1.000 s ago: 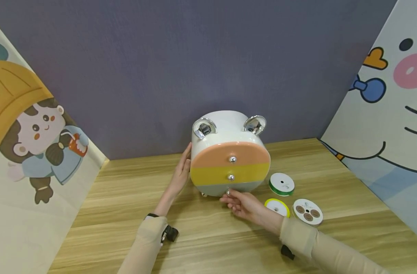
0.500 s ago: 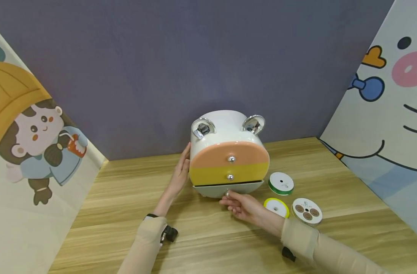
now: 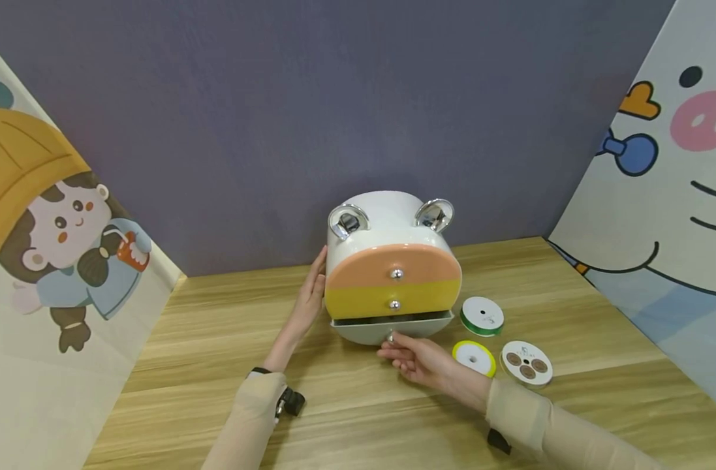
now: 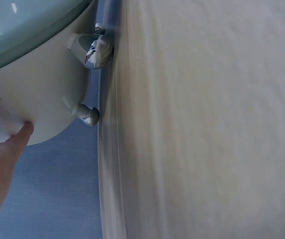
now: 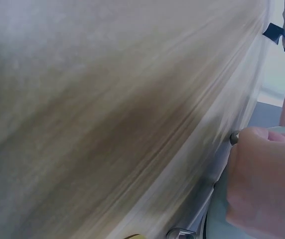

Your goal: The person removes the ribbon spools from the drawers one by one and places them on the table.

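Observation:
A white rounded drawer box (image 3: 387, 215) with two shiny ear shapes stands against the back wall; its front has orange, yellow and grey bands, each with a silver knob. The grey bottom drawer (image 3: 363, 331) is pulled out a little, a dark gap showing above it. With thumb and finger my right hand (image 3: 425, 362) pinches this drawer's knob (image 3: 391, 337). My left hand (image 3: 311, 297) rests its fingers flat on the box's left side; in the left wrist view the fingertips of that hand (image 4: 5, 157) touch the white wall above silver feet (image 4: 88, 114).
Right of the box lie three ribbon spools on the wooden table (image 3: 217, 365): a green-edged spool (image 3: 482, 314), a yellow-edged spool (image 3: 474, 358) beside my right wrist, and a white spool with brown circles (image 3: 527, 363). A dark wall (image 3: 334, 98) rises behind.
The bottom drawer was flush one second ago and has slid toward me, its gap widening. My right hand has moved slightly nearer with the knob; my left hand stays on the box.

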A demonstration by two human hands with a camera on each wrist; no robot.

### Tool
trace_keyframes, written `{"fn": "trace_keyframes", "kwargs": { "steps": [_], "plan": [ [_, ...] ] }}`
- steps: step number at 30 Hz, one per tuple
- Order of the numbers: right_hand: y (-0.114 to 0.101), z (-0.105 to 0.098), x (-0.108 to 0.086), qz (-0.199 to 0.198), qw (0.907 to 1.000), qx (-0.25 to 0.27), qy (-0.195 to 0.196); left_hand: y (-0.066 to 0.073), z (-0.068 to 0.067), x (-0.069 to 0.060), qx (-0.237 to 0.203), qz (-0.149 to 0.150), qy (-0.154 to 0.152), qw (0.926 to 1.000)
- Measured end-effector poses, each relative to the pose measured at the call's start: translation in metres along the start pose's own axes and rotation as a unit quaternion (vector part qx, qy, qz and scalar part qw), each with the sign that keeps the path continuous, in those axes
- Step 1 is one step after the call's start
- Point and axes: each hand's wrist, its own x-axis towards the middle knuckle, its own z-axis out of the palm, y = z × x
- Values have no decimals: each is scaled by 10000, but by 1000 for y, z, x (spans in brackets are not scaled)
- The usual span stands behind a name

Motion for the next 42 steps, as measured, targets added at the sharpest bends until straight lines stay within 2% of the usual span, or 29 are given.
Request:
{"fn": "trace_keyframes", "kwargs": {
  "steps": [10,18,29,42],
  "plan": [
    [6,0,-10,47,9999,-63,-115,2,1,0,-97,-97,-16,9999],
    [11,0,-18,39,9998,-16,-207,32,-1,-4,-57,-126,-155,9998],
    [16,2,-30,182,9992,-136,-333,33,0,-5,-158,-61,-144,9998],
    [25,4,-40,175,9990,-114,-398,31,0,-5,-110,-39,-84,9999]
  ]
}}
